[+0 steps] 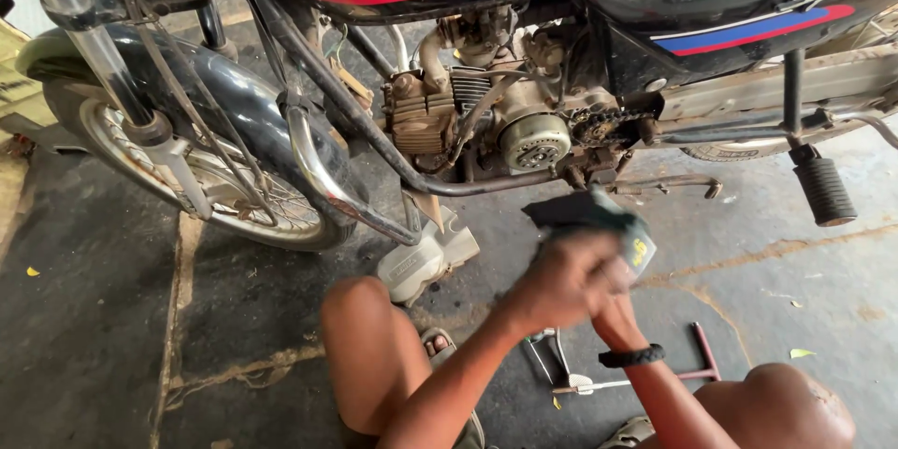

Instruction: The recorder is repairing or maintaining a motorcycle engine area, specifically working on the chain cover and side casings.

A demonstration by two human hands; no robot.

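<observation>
I squat in front of a black motorcycle with red and blue stripes. Both hands meet just below its engine (486, 117), and they are blurred. My left hand (558, 282) is wrapped around a dark object (585, 211) with a yellow mark on it; I cannot make out what the object is. My right hand (613, 311), with a black band on its wrist, grips the same object from underneath and is partly hidden behind the left. The object sits close to the exposed chain and sprocket (599, 122).
The front wheel (234, 196) and crash guard (327, 182) are at the left. A rubber footpeg (823, 192) sticks out at the right. A grey engine cover (426, 262) lies on the concrete floor by my left knee (360, 318). A T-handle wrench (703, 360) and small tools (571, 379) lie between my legs.
</observation>
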